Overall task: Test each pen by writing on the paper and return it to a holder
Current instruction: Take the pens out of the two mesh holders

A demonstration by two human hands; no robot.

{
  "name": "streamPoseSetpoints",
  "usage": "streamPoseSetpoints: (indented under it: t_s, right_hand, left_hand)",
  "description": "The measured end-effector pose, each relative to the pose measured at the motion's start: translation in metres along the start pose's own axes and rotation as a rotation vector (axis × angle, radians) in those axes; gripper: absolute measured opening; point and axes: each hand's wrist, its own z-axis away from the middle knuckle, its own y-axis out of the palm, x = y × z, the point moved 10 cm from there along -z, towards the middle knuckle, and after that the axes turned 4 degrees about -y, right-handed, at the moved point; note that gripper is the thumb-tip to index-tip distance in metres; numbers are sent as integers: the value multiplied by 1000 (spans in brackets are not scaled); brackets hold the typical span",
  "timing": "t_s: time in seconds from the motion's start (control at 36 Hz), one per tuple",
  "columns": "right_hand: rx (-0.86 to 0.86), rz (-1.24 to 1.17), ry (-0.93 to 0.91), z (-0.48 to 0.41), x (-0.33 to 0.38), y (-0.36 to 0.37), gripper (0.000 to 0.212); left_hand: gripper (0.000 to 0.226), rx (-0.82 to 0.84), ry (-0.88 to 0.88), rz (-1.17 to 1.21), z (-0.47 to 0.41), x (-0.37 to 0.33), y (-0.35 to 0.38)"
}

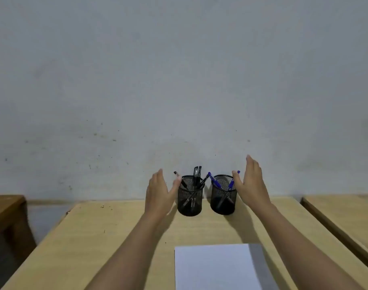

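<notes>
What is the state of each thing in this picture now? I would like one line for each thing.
left holder: upright on the table, black pens leaning inside.
right holder: upright, blue pens leaning inside.
paper: flat on the table, blank.
left hand: open, holding nothing, beside the left holder.
right hand: open, holding nothing, beside the right holder.

Grey-white wall (pixel 179 70) ahead of me, stained, speckled with dark marks. My desk (pixel 95 237) light wood, scuffed. Darker wooden table (pixel 5 208) on my left, pale table (pixel 342 210) on my right. Light dim, even.
</notes>
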Motion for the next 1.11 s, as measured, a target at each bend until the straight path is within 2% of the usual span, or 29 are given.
streamPoseSetpoints:
  t_s: [0.08, 0.17, 0.25, 0.33, 0.39, 0.47, 0.5, 0.69, 0.89, 1.11]
  right_hand:
    - [6, -44, 148, 5, -29, 8, 72]
    - [93, -76, 270, 8, -50, 26, 83]
    - [159, -91, 274, 3, -55, 37, 89]
    - [170, -139, 255, -4, -53, 47, 91]
    - [167, -152, 226, -8, -48, 52, 83]
    - [135, -121, 151, -16, -40, 57, 49]
    - [133, -103, 134, -18, -37, 58, 43]
    - [164, -118, 41, -23, -13, 68, 48]
    - [233, -125, 49, -30, -17, 81, 23]
    - [324, -43, 50, -38, -19, 91, 17]
  left_hand:
    - [87, 49, -98, 38, 2, 12, 21]
    - [93, 85, -173, 102, 0, 13, 39]
    - [80, 71, -154, 115, -11, 5, 47]
    - [91, 71, -151, 125, -17, -2, 55]
    - [88, 57, -140, 117, -21, -7, 57]
    - [68, 36, -101, 100, -25, -15, 58]
    - [64, 33, -93, 98, -26, -18, 59]
    - [62, 37, -67, 99, -37, -26, 60]
    - [51, 44, -22, 63, -42, -32, 64]
    - [45, 41, 29, 42, -49, -40, 73]
